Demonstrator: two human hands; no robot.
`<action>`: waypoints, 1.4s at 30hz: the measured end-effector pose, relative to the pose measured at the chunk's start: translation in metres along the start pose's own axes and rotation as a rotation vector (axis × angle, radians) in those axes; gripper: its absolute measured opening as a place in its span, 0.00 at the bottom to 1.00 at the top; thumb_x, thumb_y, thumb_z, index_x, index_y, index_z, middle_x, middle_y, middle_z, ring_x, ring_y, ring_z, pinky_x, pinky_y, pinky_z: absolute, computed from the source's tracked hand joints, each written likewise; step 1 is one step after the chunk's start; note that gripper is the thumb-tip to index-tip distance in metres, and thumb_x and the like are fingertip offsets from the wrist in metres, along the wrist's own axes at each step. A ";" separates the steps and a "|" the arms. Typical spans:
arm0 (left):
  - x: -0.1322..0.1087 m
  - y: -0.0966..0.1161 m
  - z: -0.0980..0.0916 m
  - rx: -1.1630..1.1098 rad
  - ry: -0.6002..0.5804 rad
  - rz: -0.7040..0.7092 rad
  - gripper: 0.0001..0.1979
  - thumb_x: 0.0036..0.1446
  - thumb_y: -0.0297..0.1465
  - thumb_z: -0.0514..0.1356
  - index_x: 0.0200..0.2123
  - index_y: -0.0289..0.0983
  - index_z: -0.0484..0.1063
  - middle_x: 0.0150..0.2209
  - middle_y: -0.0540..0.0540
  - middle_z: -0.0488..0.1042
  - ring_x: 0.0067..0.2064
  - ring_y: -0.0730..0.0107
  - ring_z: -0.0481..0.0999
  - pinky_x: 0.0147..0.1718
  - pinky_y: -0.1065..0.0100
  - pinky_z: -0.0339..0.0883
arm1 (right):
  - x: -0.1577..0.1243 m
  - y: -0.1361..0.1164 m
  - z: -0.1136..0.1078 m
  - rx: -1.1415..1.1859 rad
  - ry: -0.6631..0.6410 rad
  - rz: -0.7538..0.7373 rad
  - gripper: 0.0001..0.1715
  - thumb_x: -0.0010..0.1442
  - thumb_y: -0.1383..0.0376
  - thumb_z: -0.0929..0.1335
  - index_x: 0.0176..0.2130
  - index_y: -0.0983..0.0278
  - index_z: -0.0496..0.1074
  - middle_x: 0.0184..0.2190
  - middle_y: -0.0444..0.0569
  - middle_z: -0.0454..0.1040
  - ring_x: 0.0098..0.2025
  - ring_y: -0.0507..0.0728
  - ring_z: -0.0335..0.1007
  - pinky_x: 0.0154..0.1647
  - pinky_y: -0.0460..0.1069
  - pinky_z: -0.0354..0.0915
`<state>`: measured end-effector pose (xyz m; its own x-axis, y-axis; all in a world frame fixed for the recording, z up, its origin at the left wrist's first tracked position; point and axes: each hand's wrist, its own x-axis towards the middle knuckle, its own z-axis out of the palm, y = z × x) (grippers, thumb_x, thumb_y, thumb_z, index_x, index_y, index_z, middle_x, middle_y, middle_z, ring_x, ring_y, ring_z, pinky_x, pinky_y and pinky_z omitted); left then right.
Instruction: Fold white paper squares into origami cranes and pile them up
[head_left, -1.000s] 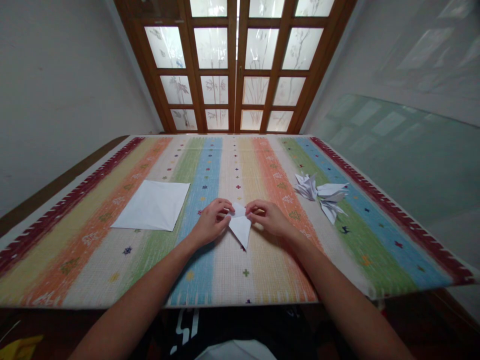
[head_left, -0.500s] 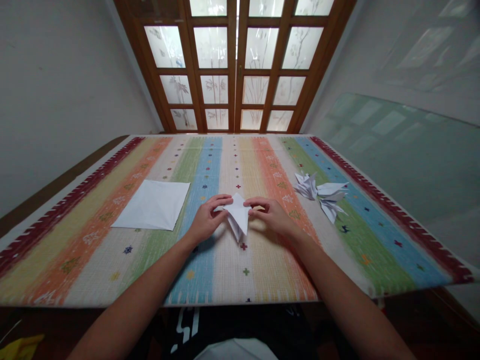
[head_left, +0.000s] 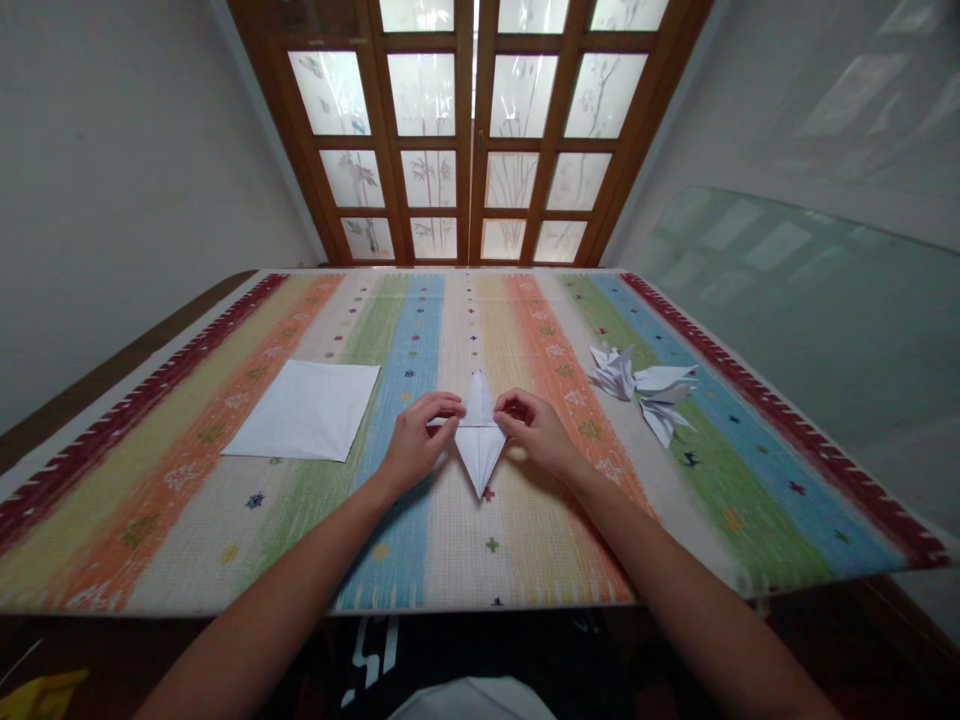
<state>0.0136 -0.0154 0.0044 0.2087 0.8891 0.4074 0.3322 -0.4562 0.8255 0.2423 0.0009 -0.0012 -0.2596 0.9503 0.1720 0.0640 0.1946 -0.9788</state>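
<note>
Striped tablecloth [head_left: 187,530] across the table, flat folded paper sheet [head_left: 304,410] at 9 o'clock, folded paper figures [head_left: 641,390] at 2 o'clock, w/ overlapping bits hard to make out. Centre: pointed paper fold [head_left: 480,450], tip toward 6 o'clock, sides partly hidden by hands. L hand [head_left: 416,440] curled, pinching its left side; R hand [head_left: 536,435] pinching its right.

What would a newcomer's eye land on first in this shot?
The rainbow-striped tablecloth stands out first, spread below glazed wooden doors. At its centre, the left hand and right hand pinch a pointed white paper fold. Folded white origami figures lie to the right, and a white paper square to the left.
</note>
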 end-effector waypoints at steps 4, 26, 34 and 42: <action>-0.002 0.001 0.002 0.033 -0.058 0.015 0.11 0.68 0.33 0.61 0.48 0.38 0.81 0.54 0.38 0.78 0.53 0.60 0.80 0.48 0.60 0.79 | -0.003 -0.003 0.001 0.022 0.002 -0.080 0.14 0.58 0.58 0.76 0.43 0.60 0.74 0.42 0.49 0.76 0.42 0.57 0.74 0.41 0.51 0.72; -0.002 -0.001 0.008 -0.446 -0.078 -0.291 0.40 0.64 0.37 0.63 0.74 0.38 0.53 0.45 0.42 0.81 0.36 0.68 0.78 0.36 0.69 0.71 | -0.005 -0.006 -0.012 -0.420 -0.119 -0.383 0.14 0.63 0.67 0.74 0.48 0.56 0.81 0.59 0.56 0.72 0.60 0.64 0.72 0.60 0.62 0.73; -0.002 -0.003 0.003 -0.208 -0.059 -0.204 0.16 0.63 0.35 0.61 0.52 0.38 0.76 0.45 0.44 0.79 0.35 0.68 0.74 0.33 0.69 0.68 | -0.003 -0.006 -0.014 -0.287 -0.103 -0.293 0.10 0.63 0.56 0.77 0.43 0.56 0.85 0.55 0.55 0.75 0.53 0.62 0.77 0.53 0.59 0.77; -0.003 0.005 0.001 -0.347 -0.166 -0.200 0.22 0.57 0.33 0.61 0.55 0.37 0.80 0.51 0.41 0.81 0.48 0.57 0.79 0.45 0.61 0.74 | -0.003 -0.004 -0.006 -0.169 0.050 -0.203 0.19 0.66 0.48 0.73 0.36 0.59 0.81 0.45 0.54 0.77 0.46 0.60 0.76 0.40 0.52 0.76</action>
<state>0.0151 -0.0205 0.0070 0.3263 0.9278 0.1807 0.0580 -0.2105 0.9759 0.2491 -0.0015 0.0031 -0.2362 0.8976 0.3721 0.1763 0.4162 -0.8920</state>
